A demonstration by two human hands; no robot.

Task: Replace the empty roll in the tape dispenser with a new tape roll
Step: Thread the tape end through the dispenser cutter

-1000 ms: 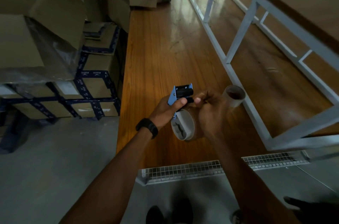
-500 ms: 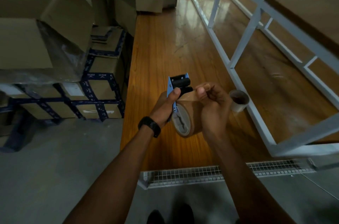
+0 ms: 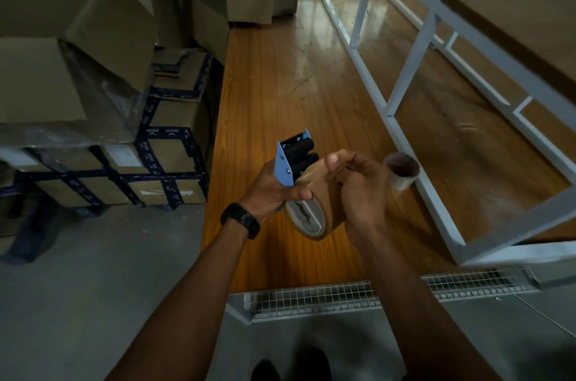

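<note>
A blue and black tape dispenser (image 3: 289, 162) is held above the wooden table, its roller end pointing up and away. My left hand (image 3: 276, 192) grips its body from the left, thumb across the frame. A brown tape roll (image 3: 314, 215) sits in the dispenser below the rollers. My right hand (image 3: 358, 187) wraps the roll's right side and pinches the loose brown tape end near the rollers. The empty cardboard core (image 3: 401, 171) stands on the table just right of my right hand.
The wooden table (image 3: 280, 94) runs away from me, with a wire mesh strip (image 3: 311, 298) along its near edge. A white metal shelf frame (image 3: 414, 69) stands on its right. Stacked cardboard boxes (image 3: 93, 94) with blue tape fill the left. Grey floor lies below.
Both hands with the dispenser have lifted slightly and come nearer. My right hand has drawn the tape end up from the roll toward the rollers. The empty core has stayed in place.
</note>
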